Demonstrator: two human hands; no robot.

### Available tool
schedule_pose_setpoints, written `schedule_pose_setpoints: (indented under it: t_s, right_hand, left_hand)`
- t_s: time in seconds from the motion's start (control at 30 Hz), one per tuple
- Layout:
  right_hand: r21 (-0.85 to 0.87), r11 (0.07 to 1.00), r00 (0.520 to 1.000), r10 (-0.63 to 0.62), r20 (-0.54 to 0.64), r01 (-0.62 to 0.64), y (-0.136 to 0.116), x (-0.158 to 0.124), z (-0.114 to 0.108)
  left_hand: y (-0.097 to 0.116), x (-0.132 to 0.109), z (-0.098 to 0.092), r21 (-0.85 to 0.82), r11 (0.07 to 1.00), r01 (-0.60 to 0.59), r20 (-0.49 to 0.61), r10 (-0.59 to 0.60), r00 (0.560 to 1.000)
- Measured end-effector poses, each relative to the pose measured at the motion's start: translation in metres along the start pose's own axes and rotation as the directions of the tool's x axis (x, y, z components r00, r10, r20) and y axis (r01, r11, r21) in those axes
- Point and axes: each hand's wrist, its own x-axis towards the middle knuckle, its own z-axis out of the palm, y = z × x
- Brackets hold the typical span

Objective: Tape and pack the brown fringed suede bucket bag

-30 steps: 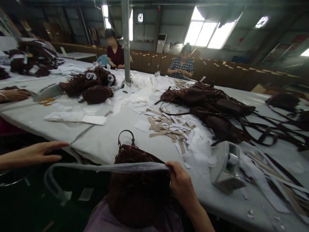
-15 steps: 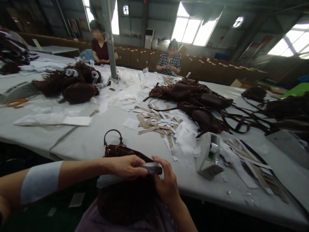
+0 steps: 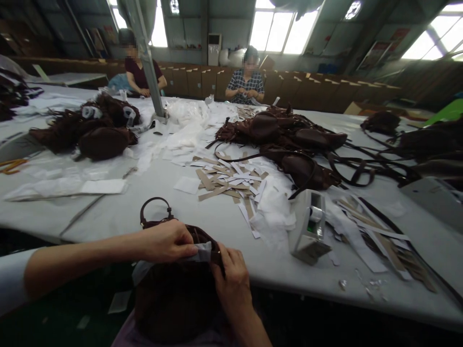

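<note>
A dark brown handbag point(image 3: 173, 303) rests against my lap at the table's front edge, its looped handle standing up at the left. My left hand point(image 3: 170, 243) reaches across the bag's top and pinches a strip of whitish wrapping point(image 3: 202, 251). This wrapping lies along a strap or edge of the bag. My right hand point(image 3: 231, 270) grips the brown end of that strap or edge, thumb on the near side and fingers over the far side. The bag's lower part is in deep shadow.
A tape dispenser point(image 3: 309, 226) stands right of my hands. Paper and card strips point(image 3: 231, 180) lie mid-table, with piled brown bags point(image 3: 289, 140) behind. More bags point(image 3: 104, 140) and orange-handled scissors point(image 3: 12, 166) are at left. Two people point(image 3: 248, 84) work across the table, near a metal post point(image 3: 146, 62).
Both hands and the bag have shifted left in view. My left hand has slid back from the strap's end, and my right fingers have closed further around it.
</note>
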Motion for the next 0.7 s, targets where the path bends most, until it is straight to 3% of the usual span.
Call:
schedule_pose_setpoints:
  t_s: [0.17,0.33,0.57,0.7]
  right_hand:
    - [-0.065,0.998,1.000,-0.010,-0.001,0.010,-0.002,-0.002,0.004]
    - [-0.131,0.991,0.999,-0.022,0.023,0.025,-0.005,-0.004,0.008]
    - [-0.181,0.982,0.998,-0.046,0.040,0.052,-0.004,-0.008,0.011]
    - [-0.184,0.982,0.999,-0.045,0.021,0.048,-0.005,-0.010,0.013]
  left_hand:
    - [0.018,0.002,0.004,0.264,0.963,-0.045,-0.074,0.067,0.995]
    - [0.012,0.009,0.019,0.471,0.882,-0.013,-0.135,0.086,0.987]
    - [0.006,0.019,0.035,0.351,0.933,-0.080,-0.084,0.117,0.990]
    - [0.007,0.024,0.044,0.343,0.938,-0.059,-0.125,0.108,0.986]
